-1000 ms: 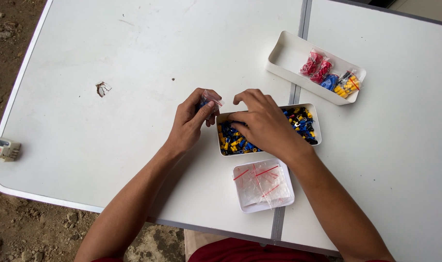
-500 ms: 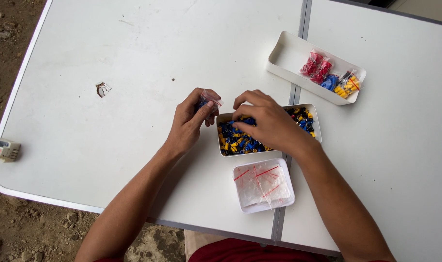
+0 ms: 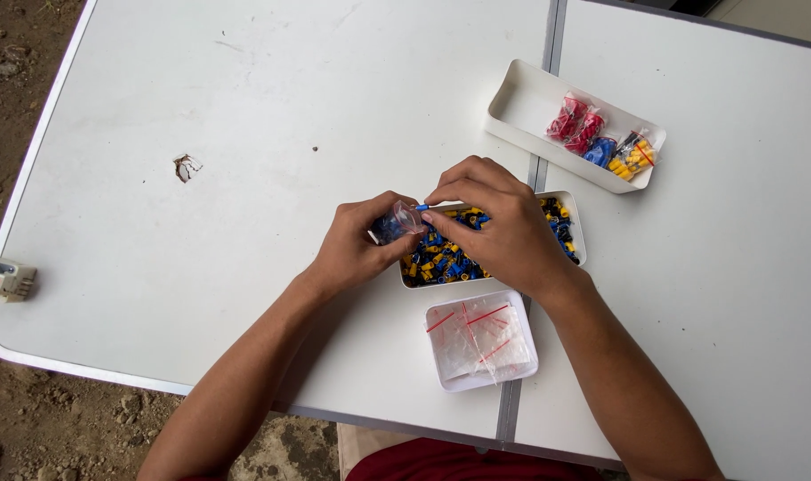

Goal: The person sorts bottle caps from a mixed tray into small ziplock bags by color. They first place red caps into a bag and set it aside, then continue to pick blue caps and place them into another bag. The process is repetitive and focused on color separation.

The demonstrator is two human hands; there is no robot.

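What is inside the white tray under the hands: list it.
The white tray holds a heap of small blue and yellow connectors, with some dark pieces among them. The right hand covers its middle, so what lies there cannot be seen.

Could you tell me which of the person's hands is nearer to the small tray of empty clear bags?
The right hand. It lies over the tray of coloured pieces, directly above the tray of clear bags in the picture. The left hand is farther off to the upper left.

One head camera looks steeply down from near above; the table (image 3: 245,107) runs toward twelve o'clock.
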